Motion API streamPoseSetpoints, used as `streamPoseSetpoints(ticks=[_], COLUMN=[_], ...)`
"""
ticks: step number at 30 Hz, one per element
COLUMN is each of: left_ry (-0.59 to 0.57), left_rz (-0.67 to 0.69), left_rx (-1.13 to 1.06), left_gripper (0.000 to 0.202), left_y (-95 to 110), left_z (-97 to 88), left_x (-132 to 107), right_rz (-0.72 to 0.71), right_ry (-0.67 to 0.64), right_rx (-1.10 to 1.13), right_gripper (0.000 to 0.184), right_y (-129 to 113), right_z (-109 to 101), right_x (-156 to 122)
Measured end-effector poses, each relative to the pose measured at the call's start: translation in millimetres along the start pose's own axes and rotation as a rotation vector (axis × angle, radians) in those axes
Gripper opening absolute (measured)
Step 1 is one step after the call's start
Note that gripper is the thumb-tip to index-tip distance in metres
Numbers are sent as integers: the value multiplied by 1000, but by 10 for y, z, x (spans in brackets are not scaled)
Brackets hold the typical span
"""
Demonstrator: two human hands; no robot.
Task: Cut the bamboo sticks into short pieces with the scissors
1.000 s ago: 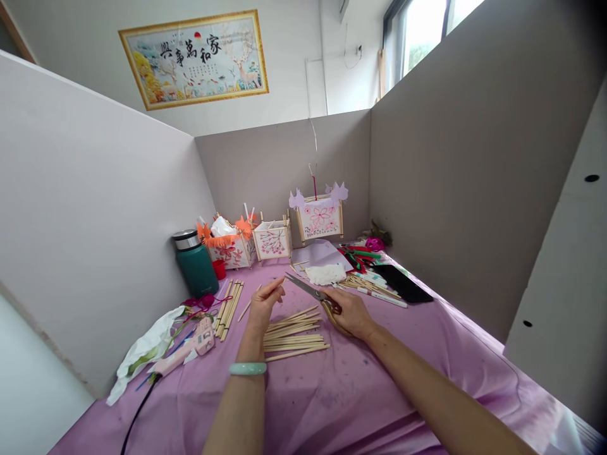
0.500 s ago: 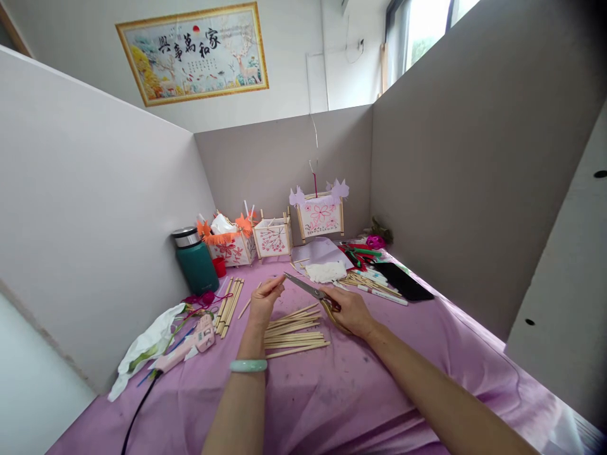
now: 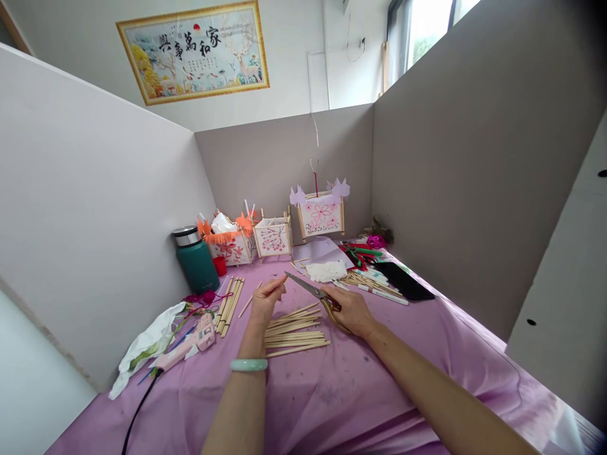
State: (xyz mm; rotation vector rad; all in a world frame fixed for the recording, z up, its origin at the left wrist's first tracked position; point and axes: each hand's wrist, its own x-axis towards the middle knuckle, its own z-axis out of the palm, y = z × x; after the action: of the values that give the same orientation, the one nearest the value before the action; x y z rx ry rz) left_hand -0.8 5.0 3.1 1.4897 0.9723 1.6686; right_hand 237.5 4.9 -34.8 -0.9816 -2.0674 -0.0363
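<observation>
My right hand [image 3: 353, 311] is wrapped round the handles of the scissors [image 3: 306, 285], whose blades point left and look closed. Their tip reaches the fingertips of my left hand [image 3: 264, 304], which are pinched together; anything between them is too small to make out. A green bangle [image 3: 249, 365] circles my left wrist. Below and between my hands lie several loose wooden sticks [image 3: 296, 340] on the purple cloth [image 3: 332, 392]. One short stick [image 3: 246, 307] rests just left of my left hand.
At left are a pink glue gun [image 3: 190, 346], tied stick bundles [image 3: 230, 308] and a green flask [image 3: 196, 262]. Paper-sided lanterns [image 3: 274, 239] line the back. To the right lie pliers [image 3: 363, 251], markers [image 3: 383, 294] and a black phone-like slab [image 3: 403, 281]. Grey panels [image 3: 284, 158] enclose the table.
</observation>
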Motion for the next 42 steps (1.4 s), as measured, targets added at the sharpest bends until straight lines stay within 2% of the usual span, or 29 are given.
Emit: streamPoseSetpoints(ticks=[12,26,31,42], left_ry=[79,101,98,57], left_rz=[-20,-48,-62,-114], left_rx=[31,89,89,71], left_gripper=[32,29,27,38], left_y=[-82,-114,-101,-54], left_z=[3,0,23,63], left_x=[23,26,20,-11], right_rz=[-5,-8,3,39], right_ry=[15,15,-9,-6], right_rx=[-111,-281,-258,-200], right_gripper=[32,37,41,45], right_y=[-11,-69,-88,-63], right_z=[6,-4,-1,10], right_x=[-3,13,19,6])
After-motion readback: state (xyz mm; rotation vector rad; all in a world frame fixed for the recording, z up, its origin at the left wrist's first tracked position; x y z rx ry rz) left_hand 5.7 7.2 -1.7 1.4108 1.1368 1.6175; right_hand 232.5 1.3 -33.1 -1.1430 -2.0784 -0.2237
